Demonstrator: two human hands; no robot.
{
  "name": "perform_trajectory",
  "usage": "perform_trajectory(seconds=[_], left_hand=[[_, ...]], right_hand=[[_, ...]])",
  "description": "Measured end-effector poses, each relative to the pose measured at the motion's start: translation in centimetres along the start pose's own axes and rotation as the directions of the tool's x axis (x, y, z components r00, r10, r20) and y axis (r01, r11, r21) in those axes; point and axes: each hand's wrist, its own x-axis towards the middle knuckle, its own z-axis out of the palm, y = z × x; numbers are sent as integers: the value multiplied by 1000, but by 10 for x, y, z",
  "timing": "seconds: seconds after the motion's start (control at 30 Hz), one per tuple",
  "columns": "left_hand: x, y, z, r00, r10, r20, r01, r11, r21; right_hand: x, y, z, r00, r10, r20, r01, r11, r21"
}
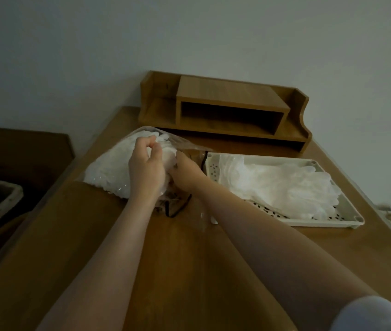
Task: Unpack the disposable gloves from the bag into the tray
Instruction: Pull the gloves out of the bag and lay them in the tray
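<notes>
A clear plastic bag (184, 145) full of white disposable gloves (110, 168) lies on the wooden desk, left of a cream perforated tray (347, 217). A pile of white gloves (283, 185) lies in the tray. My left hand (145, 163) is at the bag's opening, fingers curled round a bunch of gloves. My right hand (186, 174) reaches into the bag's mouth beside it; its fingers are buried among the gloves and plastic, so the grip is hidden.
A wooden desk organiser (225, 111) stands at the back against the wall. The desk's left edge (53, 199) drops to a dark lower surface with a basket (0, 201). A black cord (177, 210) lies under the bag.
</notes>
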Motion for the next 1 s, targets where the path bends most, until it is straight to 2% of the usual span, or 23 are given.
perform_trajectory(seconds=[0.1,0.2,0.3,0.43,0.53,0.6,0.63,0.7,0.77,0.87,0.93,1.0], left_hand=[[1,-10,2,1000,10,-7,-11,1000,-20],[3,-20,5,998,57,4,-57,998,11],[6,-25,8,994,105,2,-105,993,44],[6,-26,9,979,202,-39,-197,974,113],[4,-28,9,974,223,-26,-217,966,139],[3,-29,10,975,224,10,-222,962,156],[2,-30,10,969,244,38,-247,954,170],[0,-30,11,955,286,83,-297,932,209],[0,-29,10,948,302,99,-317,920,228],[-1,-26,12,947,301,109,-318,924,211],[-2,-27,13,938,322,125,-342,917,205],[-2,-30,14,923,358,141,-382,897,224]], right_hand=[[9,-2,4,992,113,58,-127,908,400],[18,2,6,980,167,110,-199,781,592],[18,1,7,986,138,97,-168,852,497],[1,4,-14,993,116,21,-112,874,473],[-23,19,-30,998,64,5,-64,970,233],[-40,25,-39,997,20,77,-20,1000,6],[-45,26,-42,994,11,112,-6,999,-52],[-53,23,-49,992,28,124,-28,1000,2],[-56,22,-54,999,36,27,-37,998,42],[-53,28,-49,984,-36,-173,33,999,-18],[-46,31,-42,972,-72,-225,64,997,-43],[-39,32,-35,962,-64,-265,71,997,15]])
